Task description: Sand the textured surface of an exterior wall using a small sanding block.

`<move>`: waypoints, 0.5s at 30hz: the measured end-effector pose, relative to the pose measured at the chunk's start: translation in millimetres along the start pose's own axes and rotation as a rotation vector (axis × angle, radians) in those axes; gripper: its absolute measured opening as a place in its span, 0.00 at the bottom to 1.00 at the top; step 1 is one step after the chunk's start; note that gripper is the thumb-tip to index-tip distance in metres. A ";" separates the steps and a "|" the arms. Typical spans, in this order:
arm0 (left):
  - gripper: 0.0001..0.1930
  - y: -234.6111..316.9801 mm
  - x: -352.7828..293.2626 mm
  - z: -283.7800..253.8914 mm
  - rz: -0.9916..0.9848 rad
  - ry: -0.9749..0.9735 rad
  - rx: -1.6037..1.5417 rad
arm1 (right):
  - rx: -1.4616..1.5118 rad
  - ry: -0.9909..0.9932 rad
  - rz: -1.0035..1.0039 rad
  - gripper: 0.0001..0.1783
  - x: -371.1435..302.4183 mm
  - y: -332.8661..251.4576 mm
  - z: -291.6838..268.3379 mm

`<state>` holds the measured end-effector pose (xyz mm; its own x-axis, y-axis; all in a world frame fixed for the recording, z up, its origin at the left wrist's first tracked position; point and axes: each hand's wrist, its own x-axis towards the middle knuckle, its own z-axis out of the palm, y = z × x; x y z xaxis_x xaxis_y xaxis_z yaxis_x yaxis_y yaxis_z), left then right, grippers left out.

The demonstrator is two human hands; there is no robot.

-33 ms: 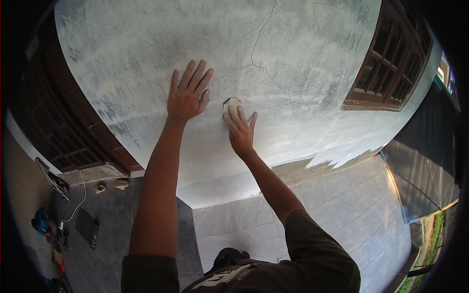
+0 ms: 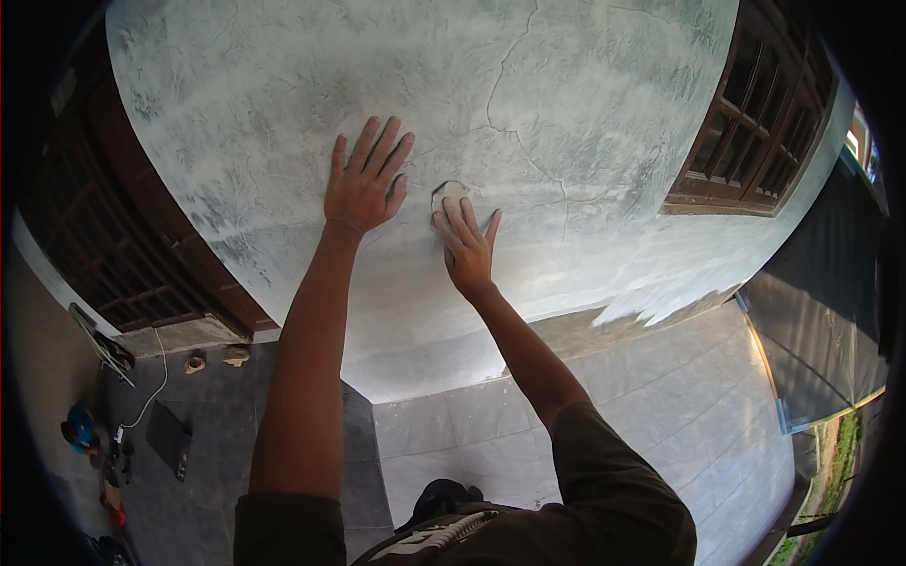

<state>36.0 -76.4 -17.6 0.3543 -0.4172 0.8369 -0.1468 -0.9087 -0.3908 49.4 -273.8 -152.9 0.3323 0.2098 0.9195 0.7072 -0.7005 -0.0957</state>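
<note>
My left hand [image 2: 363, 184] lies flat on the grey-white plastered wall [image 2: 311, 75], fingers spread and pointing up, with nothing in it. Just right of it and a little lower, my right hand [image 2: 467, 247] presses a pale, rounded pad [image 2: 451, 191] against the same wall. The pad's upper part shows beyond my fingertips, with a dark edge at its upper left; my fingers hide the rest, so its exact kind is unclear. A thin crack runs down the plaster above and right of this hand.
A brown wooden door [image 2: 142, 217] stands at the left, a brown framed window [image 2: 746, 113] at the right. Below lies a pale sheet [image 2: 604, 424] over grey tiles [image 2: 222, 424]. A white cable [image 2: 163, 373] and a dark flat panel [image 2: 170, 439] lie at lower left. Dark sheeting [image 2: 812, 292] hangs at right.
My right hand and the pad have slid slightly up the wall. My left hand stays in nearly the same place.
</note>
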 end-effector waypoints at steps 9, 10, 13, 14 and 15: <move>0.31 -2.9 2.5 -2.0 0.001 0.014 0.022 | 0.033 0.016 0.010 0.25 -3.1 -3.4 -1.0; 0.31 -1.5 2.7 -0.5 -0.001 0.017 0.025 | 0.031 0.023 0.018 0.25 -9.0 -0.6 1.5; 0.32 -8.9 -5.9 -2.6 0.005 -0.001 0.026 | 0.068 0.083 0.013 0.24 45.0 -16.0 -3.4; 0.32 -9.0 -5.2 -3.5 0.004 0.011 0.035 | 0.076 0.136 0.000 0.24 68.8 -21.4 -11.3; 0.32 -7.3 -4.6 -3.2 0.003 0.023 0.041 | 0.076 0.135 0.003 0.24 72.2 -21.7 -12.5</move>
<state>32.4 -67.9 -17.4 0.3325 -0.4205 0.8442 -0.1097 -0.9063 -0.4082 50.3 -251.9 -79.6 0.2512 0.1109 0.9616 0.7531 -0.6465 -0.1221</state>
